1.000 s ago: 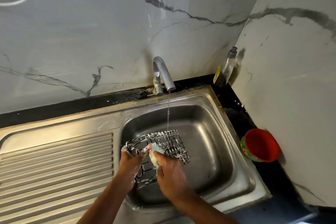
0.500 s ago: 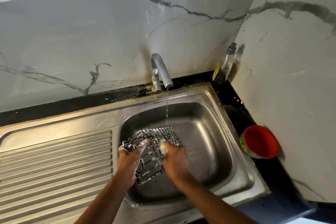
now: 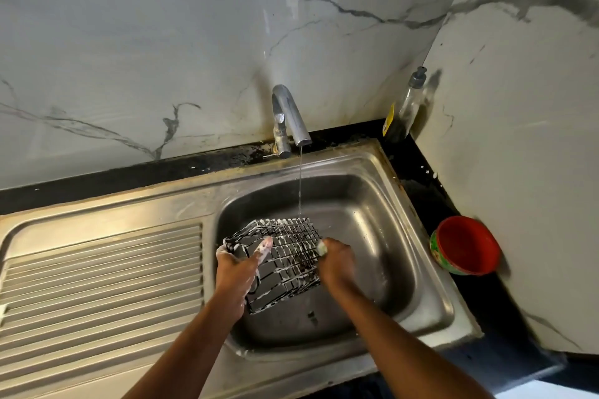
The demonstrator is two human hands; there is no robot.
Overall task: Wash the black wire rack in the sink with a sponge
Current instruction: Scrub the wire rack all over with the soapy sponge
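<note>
The wire rack (image 3: 285, 261) is held tilted over the basin of the sink (image 3: 372, 227), and its far edge is met by the thin stream of water (image 3: 300, 185) from the tap (image 3: 288, 116). White suds are seen along most of the wires, so the soaping is judged to be well under way. The near lower end looks less lathered, and a full rinse is judged to be left, since foam clings nearly everywhere.

The left hand (image 3: 235, 272) is closed round the rack's left edge, with its fingers (image 3: 264, 244) coated in foam and one laid across the top wires. The sponge (image 3: 322, 248) is gripped in the right hand (image 3: 335, 264), whose fingers are curled down over it. It is pressed against the rack's right side, and only a pale corner of it is shown.

A red bowl (image 3: 466, 244) and a soap bottle (image 3: 405, 110) are seen on the dark worktop (image 3: 431, 197) to the right.
</note>
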